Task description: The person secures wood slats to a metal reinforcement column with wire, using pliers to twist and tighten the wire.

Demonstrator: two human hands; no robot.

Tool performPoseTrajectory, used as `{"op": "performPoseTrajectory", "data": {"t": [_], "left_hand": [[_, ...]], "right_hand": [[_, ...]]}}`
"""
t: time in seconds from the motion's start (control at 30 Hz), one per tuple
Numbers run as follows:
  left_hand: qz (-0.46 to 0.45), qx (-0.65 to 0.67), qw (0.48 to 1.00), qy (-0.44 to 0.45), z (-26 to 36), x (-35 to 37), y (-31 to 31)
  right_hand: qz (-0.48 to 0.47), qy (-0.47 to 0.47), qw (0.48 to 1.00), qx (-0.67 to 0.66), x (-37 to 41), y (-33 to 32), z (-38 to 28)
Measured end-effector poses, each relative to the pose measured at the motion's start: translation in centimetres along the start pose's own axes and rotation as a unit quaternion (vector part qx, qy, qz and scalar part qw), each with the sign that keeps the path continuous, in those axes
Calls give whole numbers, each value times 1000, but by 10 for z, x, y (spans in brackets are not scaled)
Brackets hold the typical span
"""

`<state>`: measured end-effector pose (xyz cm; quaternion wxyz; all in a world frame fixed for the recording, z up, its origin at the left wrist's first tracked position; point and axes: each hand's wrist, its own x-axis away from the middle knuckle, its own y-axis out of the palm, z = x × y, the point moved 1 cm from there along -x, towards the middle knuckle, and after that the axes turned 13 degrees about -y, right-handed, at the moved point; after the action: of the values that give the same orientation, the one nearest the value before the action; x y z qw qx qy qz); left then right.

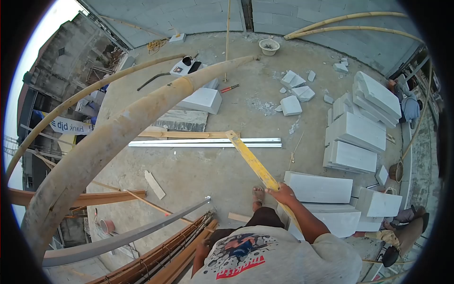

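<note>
My right hand (pixel 282 194) is closed around a long yellow bar (pixel 253 160) that looks like a spirit level. Its far end is near the silver metal strips (pixel 203 142) and a thin wooden strip (pixel 189 135), and its near end runs back past my right forearm. My left hand (pixel 205 244) hangs low beside my left thigh, near the bundled bars and planks (pixel 161 251); its fingers are too hidden to make out. One sandalled foot (pixel 257 195) shows on the concrete floor, just left of the bar.
White blocks (pixel 357 131) are stacked at the right, with more (pixel 318 187) beside my right arm. Broken pieces (pixel 291 105) and a bowl (pixel 269 46) lie ahead. A thick pole (pixel 118 128) crosses the left side. Other people (pixel 410 108) are at the far right.
</note>
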<state>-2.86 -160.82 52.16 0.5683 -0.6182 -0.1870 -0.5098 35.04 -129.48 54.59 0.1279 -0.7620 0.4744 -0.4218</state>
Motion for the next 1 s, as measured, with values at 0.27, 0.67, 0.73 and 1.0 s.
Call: {"op": "performPoseTrajectory", "data": {"t": [0.27,0.67,0.73,1.0], "left_hand": [[-26,71,994,81,104,-55,-19],[56,-405,841,354,171,-204,-15],[31,-410,842,350,215,-227,-16],[-55,-10,989,139,475,-239,-20]], "right_hand": [[-33,36,999,2,-17,-59,32],[59,53,994,-73,-71,-86,85],[48,107,989,-94,-76,-101,80],[200,77,976,-42,-110,-184,74]]}}
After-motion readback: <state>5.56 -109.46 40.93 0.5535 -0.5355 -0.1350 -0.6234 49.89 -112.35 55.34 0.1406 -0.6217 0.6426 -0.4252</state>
